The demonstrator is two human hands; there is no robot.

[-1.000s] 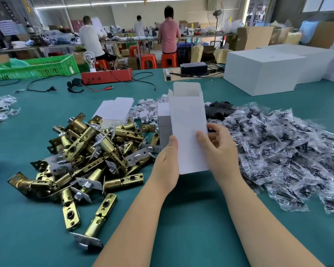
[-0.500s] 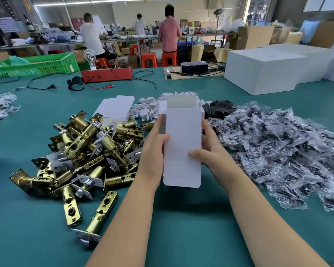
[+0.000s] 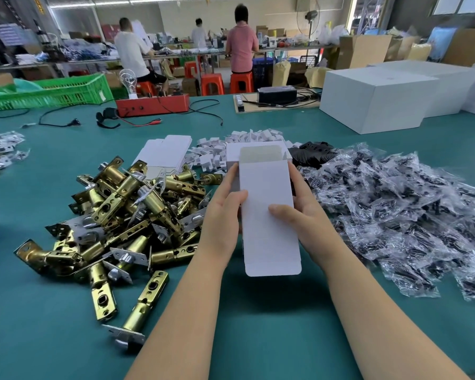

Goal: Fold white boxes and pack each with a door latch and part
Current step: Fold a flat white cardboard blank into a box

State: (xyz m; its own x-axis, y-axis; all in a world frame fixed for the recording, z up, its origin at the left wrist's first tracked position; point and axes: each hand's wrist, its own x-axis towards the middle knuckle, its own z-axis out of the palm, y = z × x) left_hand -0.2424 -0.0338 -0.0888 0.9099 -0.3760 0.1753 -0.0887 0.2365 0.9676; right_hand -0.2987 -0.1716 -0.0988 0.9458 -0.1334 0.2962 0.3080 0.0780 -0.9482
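Above the tabletop (image 3: 258, 338), we had both hands' grip on the white box (image 3: 268, 215), left hand (image 3: 222, 218) and right hand (image 3: 302, 215), mid-fold; next move's probably tucking that near flap.

Box held up between my hands over the middle of the tabletop, piles on either side.

My left hand (image 3: 225, 212) and right hand (image 3: 305, 215) hold the box (image 3: 269, 215) at its two sides, above the tabletop (image 3: 258, 325) and toward its near edge. The heap of door latches (image 3: 121, 215) lies on the tabletop to the left of my hands, the heap of bagged parts (image 3: 409, 209) to the right. Behind the box lie small folded inserts (image 3: 247, 138), with a stack of flat boxes (image 3: 165, 152) to their left, behind the latches. Large cartons (image 3: 379, 100) stand toward the far right corner; a crate (image 3: 52, 91) sits at the far left edge.
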